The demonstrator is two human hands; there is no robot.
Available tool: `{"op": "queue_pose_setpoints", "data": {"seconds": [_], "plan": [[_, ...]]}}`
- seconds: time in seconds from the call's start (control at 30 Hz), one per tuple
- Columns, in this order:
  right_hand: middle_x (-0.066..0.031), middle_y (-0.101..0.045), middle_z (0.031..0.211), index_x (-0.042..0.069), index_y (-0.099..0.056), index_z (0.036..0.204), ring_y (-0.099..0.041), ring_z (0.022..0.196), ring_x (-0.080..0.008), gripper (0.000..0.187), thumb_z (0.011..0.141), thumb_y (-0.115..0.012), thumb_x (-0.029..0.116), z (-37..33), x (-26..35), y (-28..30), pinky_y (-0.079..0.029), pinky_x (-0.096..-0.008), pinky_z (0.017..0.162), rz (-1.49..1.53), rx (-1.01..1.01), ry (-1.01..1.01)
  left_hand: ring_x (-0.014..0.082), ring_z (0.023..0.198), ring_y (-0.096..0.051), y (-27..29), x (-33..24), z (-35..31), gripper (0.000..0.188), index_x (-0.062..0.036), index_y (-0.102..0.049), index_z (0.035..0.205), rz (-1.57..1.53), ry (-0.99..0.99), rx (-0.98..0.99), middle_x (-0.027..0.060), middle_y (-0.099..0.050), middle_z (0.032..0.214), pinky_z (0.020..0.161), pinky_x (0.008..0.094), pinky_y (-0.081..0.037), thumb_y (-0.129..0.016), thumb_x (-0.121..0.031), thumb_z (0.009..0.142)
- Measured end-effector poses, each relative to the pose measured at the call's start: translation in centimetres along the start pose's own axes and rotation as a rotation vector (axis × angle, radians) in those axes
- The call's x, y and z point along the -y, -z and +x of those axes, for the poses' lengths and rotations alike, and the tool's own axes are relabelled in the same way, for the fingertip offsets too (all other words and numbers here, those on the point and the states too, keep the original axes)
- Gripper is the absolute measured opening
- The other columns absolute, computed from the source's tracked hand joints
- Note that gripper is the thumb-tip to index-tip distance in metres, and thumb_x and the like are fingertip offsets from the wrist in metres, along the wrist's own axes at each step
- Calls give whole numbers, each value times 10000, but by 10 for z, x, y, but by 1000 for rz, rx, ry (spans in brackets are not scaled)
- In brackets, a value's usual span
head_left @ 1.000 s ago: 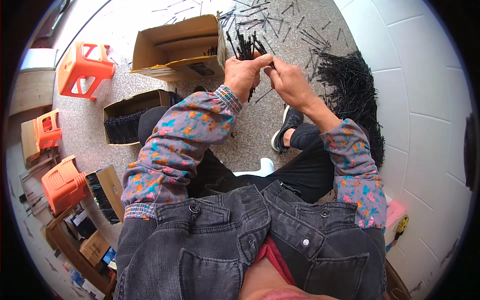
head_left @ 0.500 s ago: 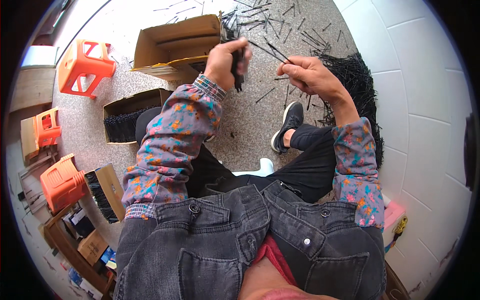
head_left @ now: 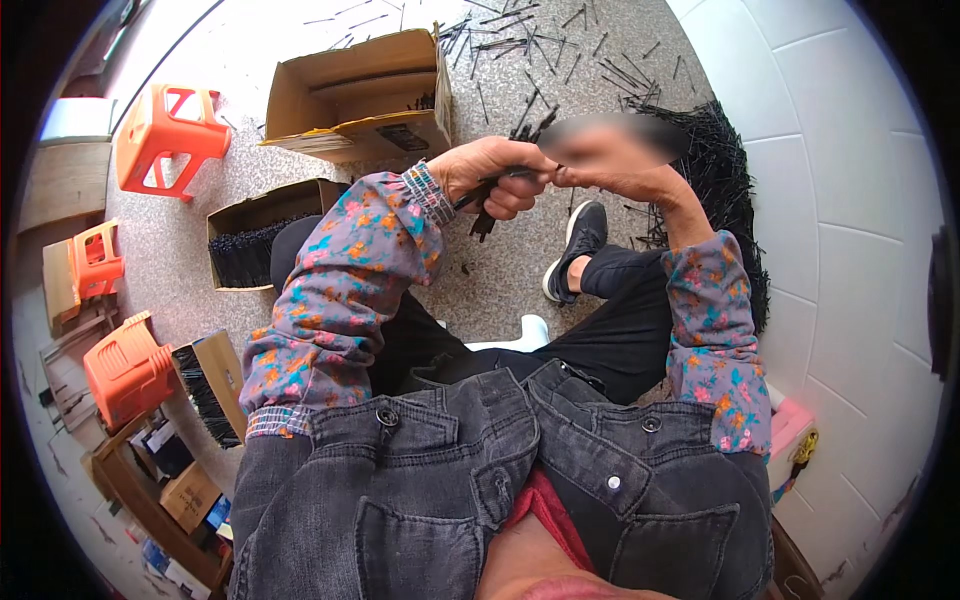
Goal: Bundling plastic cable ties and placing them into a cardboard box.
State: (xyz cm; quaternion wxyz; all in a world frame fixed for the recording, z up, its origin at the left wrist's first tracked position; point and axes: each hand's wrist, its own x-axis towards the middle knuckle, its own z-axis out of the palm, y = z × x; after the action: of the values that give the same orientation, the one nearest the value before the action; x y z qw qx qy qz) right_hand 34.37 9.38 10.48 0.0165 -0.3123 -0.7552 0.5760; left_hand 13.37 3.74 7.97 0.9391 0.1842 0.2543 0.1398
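My left hand [head_left: 495,165] is closed around a bundle of thin black plastic sticks [head_left: 484,222], whose ends stick out above and below the fingers. Against its thumb, my right hand [head_left: 640,180] has its fingertips drawn together. A grey blur covers much of that hand, so whatever it pinches cannot be made out. To the right lies a big heap of similar black sticks [head_left: 718,190]. Beyond the left hand stands an open cardboard box [head_left: 345,143], with a few dark sticks showing inside its right end.
A smaller carton [head_left: 295,198] packed with black sticks sits by my left knee, and another filled carton [head_left: 222,368] is farther left. Orange stools [head_left: 170,140] line the left side. Loose sticks litter the far floor [head_left: 560,70]. A white tiled wall [head_left: 850,180] bounds the right.
My hands have come together: the left moved right and nearer with its bundle. The right, which was pinching a few thin sticks, shifted slightly left and is now largely blurred.
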Motion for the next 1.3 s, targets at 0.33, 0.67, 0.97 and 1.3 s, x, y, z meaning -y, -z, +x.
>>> {"op": "queue_pose_setpoints", "data": {"seconds": [0.33,0.67,0.97,1.3], "plan": [[28,-401,590,65,-549,809,-338,457,-48,224,912,-525,262,-6,-11,37,-235,-186,349,1230,-445,23,59,406,-294,-18,-1,5,171,-82,-506,728,28,-440,-405,-68,-330,509,378,216,-249,-514,-198,853],[2,-310,538,126,-340,614,-289,434,-98,398,939,-430,335,18,-8,10,-209,-230,368,1543,-373,-36,36,428,-300,-18,8,15,258,-30,-586,987,107,-400,-382,-62,-338,519,386,212,-237,-544,-269,903],[-4,-301,520,136,-300,582,-316,443,-136,427,948,-397,333,22,-12,7,-266,-267,399,1554,-383,83,63,402,-310,-18,16,23,220,-34,-591,846,124,-279,-317,-49,-369,510,370,228,-248,-619,-253,854],[-42,-445,630,93,-365,593,-477,611,-181,431,970,-367,302,5,29,11,-440,-319,625,965,-1133,517,76,478,-400,-13,16,22,182,-39,-545,912,-77,-325,-249,-8,-494,638,388,237,-307,-559,-218,887]]}}
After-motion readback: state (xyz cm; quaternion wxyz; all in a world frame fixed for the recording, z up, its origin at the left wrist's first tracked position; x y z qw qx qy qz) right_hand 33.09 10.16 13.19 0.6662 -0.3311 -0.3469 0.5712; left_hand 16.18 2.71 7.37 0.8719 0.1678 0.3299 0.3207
